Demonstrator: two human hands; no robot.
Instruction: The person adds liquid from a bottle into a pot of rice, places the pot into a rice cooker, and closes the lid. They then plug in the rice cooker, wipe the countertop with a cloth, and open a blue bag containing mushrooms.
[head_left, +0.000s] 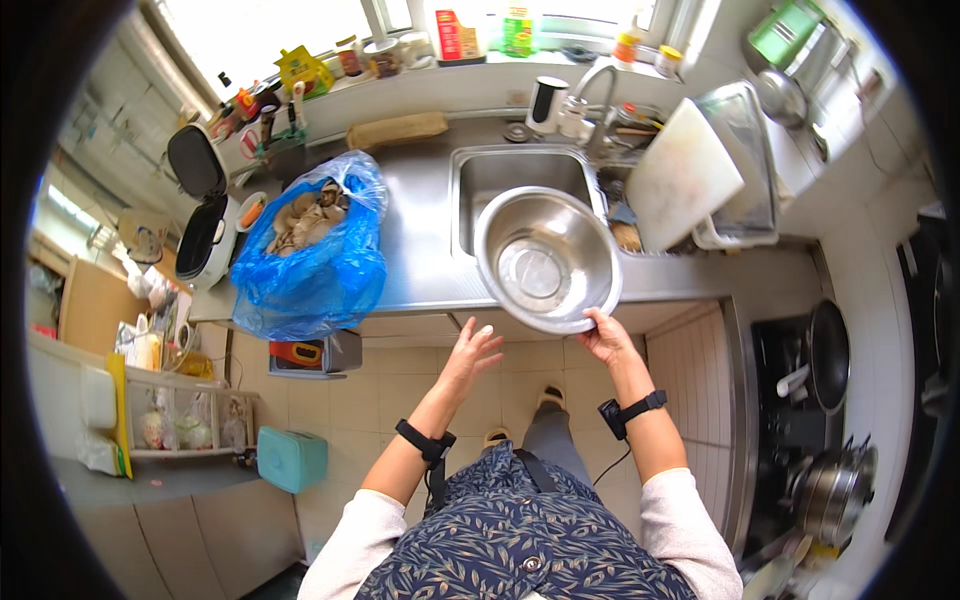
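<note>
My right hand (606, 339) grips the near rim of a stainless steel bowl (551, 259), which tilts over the front of the sink (491, 169) and the counter edge. Some light reflects off its inside, and no food shows in it. My left hand (471, 354) is empty, fingers spread, in front of the counter and left of the bowl, not touching it. On the counter to the left, a blue plastic bag (337, 274) lies wide open around pale brown pieces, perhaps mushrooms (304, 223).
A white cutting board (679, 176) leans right of the sink beside a clear plastic container (739, 161). The faucet (604, 112) stands behind the sink. A rice cooker (206, 240) with raised lid and a small bowl (251, 211) are left of the bag. The stove with a black pan (829, 356) is right.
</note>
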